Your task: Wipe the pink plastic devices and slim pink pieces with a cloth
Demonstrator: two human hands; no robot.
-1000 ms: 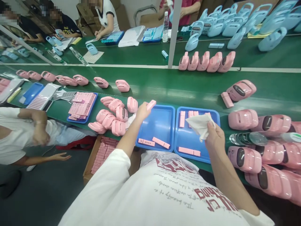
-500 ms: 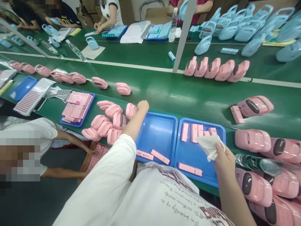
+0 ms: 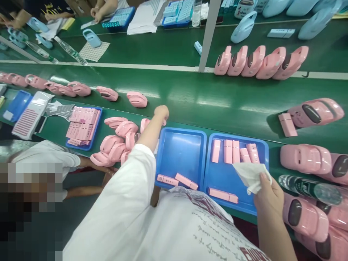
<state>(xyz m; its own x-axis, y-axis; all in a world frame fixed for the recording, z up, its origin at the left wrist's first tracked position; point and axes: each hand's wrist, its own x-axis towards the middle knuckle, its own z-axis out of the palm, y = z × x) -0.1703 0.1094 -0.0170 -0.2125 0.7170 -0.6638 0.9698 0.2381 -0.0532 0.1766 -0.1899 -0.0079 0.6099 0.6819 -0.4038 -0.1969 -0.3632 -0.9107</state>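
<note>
My right hand (image 3: 269, 194) pinches a white cloth (image 3: 251, 175) over the right blue tray (image 3: 208, 170). In that tray, pink boxes (image 3: 227, 151) stand in a row and a pink bar (image 3: 223, 195) lies at the front. My left hand (image 3: 162, 113) is closed in a fist beyond the left blue tray (image 3: 182, 130); a bit of pink shows under it, but what the fingers hold is hidden. Beside that forearm sits a group of pink handled devices (image 3: 126, 128), one partly covered by the arm. Two pink bars (image 3: 168, 180) lie at the near edge of the left tray.
More pink devices (image 3: 306, 158) crowd the right side, with a plastic bottle (image 3: 312, 188) among them. Pink devices (image 3: 137, 99) line the green belt (image 3: 190, 92). A post (image 3: 209, 36) rises at the divider. A co-worker (image 3: 40, 163) sits at the left, near a tray of pink boxes (image 3: 84, 123).
The view has shifted, tilting down slightly. My left hand has moved a little farther away, off the side of the pink device. My right hand still holds the cloth.
</note>
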